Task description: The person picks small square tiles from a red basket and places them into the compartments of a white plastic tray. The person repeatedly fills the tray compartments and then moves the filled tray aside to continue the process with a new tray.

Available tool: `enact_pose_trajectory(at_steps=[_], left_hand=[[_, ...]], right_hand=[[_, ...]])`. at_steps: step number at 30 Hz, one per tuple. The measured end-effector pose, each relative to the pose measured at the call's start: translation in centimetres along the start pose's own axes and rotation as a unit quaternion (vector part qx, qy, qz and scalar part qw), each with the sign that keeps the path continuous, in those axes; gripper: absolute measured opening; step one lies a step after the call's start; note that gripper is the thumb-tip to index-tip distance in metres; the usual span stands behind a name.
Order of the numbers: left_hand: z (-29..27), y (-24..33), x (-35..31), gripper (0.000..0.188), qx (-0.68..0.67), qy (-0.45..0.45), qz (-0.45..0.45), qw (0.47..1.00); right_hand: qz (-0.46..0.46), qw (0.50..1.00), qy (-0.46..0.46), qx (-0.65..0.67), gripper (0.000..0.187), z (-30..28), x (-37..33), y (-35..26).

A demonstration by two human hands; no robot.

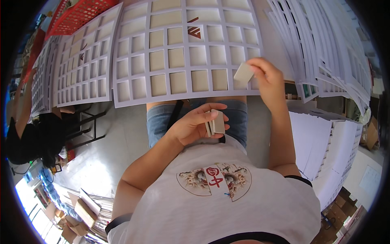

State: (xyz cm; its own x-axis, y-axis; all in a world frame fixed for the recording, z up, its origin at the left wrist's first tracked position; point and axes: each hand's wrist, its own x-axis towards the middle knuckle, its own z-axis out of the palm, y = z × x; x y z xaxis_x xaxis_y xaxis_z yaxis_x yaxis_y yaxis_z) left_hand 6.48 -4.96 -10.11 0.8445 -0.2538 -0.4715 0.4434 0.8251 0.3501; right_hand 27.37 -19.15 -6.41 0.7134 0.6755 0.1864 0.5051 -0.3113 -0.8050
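Note:
Between the thumb and fingers of my right hand (269,81) is a beige rectangular tile (242,74), tilted over the near right corner of a white grid board (140,99). I cannot tell whether the tile touches the board. My left hand (191,125) is in front of my lap, closed around a short stack of similar tiles (218,122) standing on edge. Some of the board's rectangular cells hold beige tiles, such as the near-row tile (200,81); others show a white bottom. A dark red mark (194,32) lies in the board's upper middle.
To the left lies another white grid board (83,101), with a red plastic basket (77,17) behind it. Stacked white grid frames (306,44) lean at the right. White sheets (310,140) sit below them. At far left is another person's arm (23,99).

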Motion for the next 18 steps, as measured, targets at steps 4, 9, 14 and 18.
enact_pose_trajectory(at_steps=[4, 9, 14, 18], left_hand=[[-0.1, 0.2, 0.8, 0.057, -0.023, 0.010, 0.027, 0.999], [-0.8, -0.2, 1.3, 0.064, -0.038, 0.011, 0.039, 0.998], [-0.6, 0.0, 1.7, 0.058, -0.037, 0.019, 0.037, 0.998], [0.2, -0.4, 2.0, 0.053, -0.054, -0.041, 0.035, 0.997]], right_hand=[[-0.028, 0.997, -0.061, -0.049, 0.014, 0.5, -0.6, 1.3], [-0.183, 0.955, -0.103, -0.211, 0.021, 0.9, -3.0, 2.2], [-0.193, 0.964, -0.127, -0.129, 0.027, -1.2, -4.8, -0.8], [-0.133, 0.973, -0.186, 0.019, 0.027, 0.7, -6.9, -2.7]])
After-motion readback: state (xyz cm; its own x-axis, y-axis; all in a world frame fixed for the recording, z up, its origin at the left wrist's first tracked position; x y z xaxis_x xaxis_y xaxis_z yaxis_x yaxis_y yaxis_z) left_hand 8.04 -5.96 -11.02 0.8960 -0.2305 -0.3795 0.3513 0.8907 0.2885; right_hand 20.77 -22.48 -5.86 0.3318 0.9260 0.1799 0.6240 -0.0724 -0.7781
